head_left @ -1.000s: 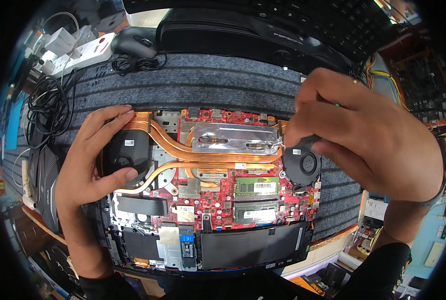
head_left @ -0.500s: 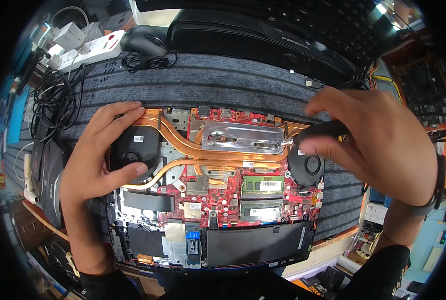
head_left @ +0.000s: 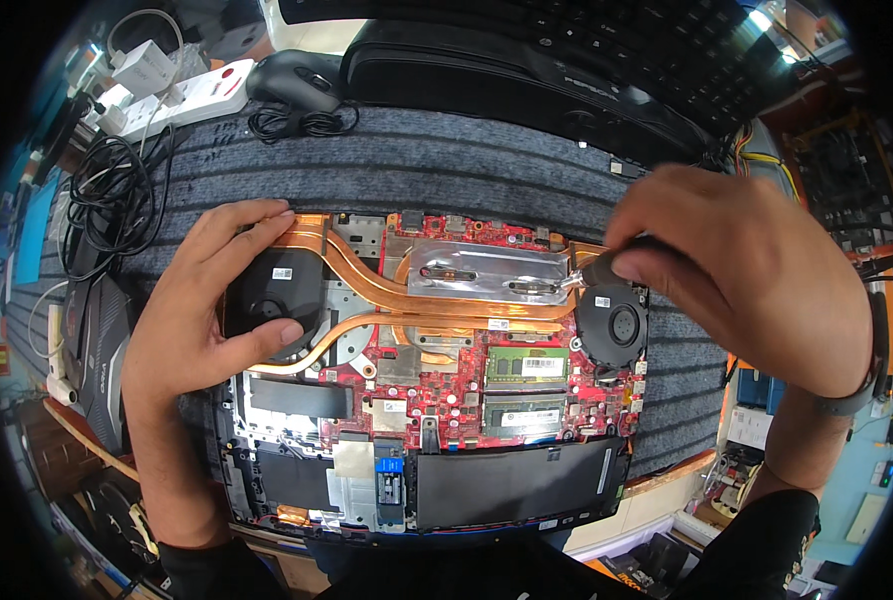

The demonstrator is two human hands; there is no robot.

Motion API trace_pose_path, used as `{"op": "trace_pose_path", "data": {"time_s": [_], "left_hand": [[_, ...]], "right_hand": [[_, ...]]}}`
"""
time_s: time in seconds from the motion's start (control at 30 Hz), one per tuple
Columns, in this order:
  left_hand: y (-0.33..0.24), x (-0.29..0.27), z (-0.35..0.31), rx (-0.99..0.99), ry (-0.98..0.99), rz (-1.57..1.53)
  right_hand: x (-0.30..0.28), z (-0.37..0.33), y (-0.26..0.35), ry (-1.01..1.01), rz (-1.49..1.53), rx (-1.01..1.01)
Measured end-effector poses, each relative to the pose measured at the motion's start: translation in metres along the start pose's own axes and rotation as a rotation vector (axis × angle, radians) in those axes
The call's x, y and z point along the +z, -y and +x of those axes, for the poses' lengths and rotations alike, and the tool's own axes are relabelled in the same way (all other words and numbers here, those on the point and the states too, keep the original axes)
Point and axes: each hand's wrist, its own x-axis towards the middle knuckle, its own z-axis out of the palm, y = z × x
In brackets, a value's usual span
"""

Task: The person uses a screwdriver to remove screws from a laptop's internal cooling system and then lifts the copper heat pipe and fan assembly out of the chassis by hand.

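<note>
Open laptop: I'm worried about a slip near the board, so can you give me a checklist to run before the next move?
1. Left hand on the laptop: ok, at its upper-left corner, thumb over the left fan.
2. Right hand gripping the dark-handled tool: ok.
3. Tool tip seated: cannot tell; it's near the silver sheet's right end, contact too small to see.
4. Coiled black cable clear of the laptop: ok, off to the left.
5. Battery unplugged: cannot tell; connector unclear.
</note>
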Motion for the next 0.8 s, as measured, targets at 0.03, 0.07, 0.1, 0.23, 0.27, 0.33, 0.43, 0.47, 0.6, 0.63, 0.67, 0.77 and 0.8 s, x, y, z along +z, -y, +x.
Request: {"op": "trace_pose_path", "data": {"time_s": [0.03, 0.07, 0.1, 0.23, 0.27, 0.33, 0.43, 0.47, 0.6, 0.63, 0.67, 0.77, 0.8], "left_hand": [[0.0, 0.0, 0.0, -0.001, -0.001, 0.002], [0.0, 0.0, 0.0, -0.005, -0.003, -0.003], [-0.001, 0.0, 0.0, -0.006, -0.002, 0.003], [-0.001, 0.001, 0.0, -0.013, -0.005, 0.002], [-0.001, 0.001, 0.0, -0.015, -0.005, 0.003], [-0.001, 0.001, 0.0, -0.015, -0.005, 0.006], [-0.001, 0.001, -0.001, -0.013, -0.007, 0.013], [-0.001, 0.001, -0.001, -0.015, -0.006, 0.019], [-0.002, 0.002, 0.001, 0.021, -0.058, 0.021], [-0.004, 0.004, 0.002, 0.038, -0.108, 0.023], [-0.005, 0.006, 0.003, 0.055, -0.159, 0.027], [-0.011, 0.005, 0.004, 0.134, -0.218, 0.164], [-0.015, 0.005, 0.005, 0.15, -0.216, 0.15]], "right_hand": [[0.001, 0.0, 0.001, -0.04, 0.011, -0.061], [0.0, 0.0, 0.001, -0.055, 0.024, -0.124], [0.0, 0.0, 0.001, -0.028, 0.006, -0.036], [-0.002, 0.0, 0.0, -0.019, 0.035, -0.05], [-0.002, 0.0, 0.0, -0.046, 0.064, -0.141], [-0.002, 0.0, -0.002, 0.004, 0.067, -0.018], [0.001, 0.001, -0.002, -0.039, 0.089, -0.087], [0.001, 0.0, -0.002, -0.075, 0.1, -0.147], [0.001, 0.002, -0.002, -0.061, 0.128, -0.112], [-0.001, 0.004, -0.003, -0.067, 0.115, -0.145], [-0.003, 0.008, -0.004, -0.043, 0.106, -0.159], [-0.01, 0.018, -0.006, -0.194, 0.201, -0.383], [-0.011, 0.021, -0.004, -0.233, 0.231, -0.427]]}}
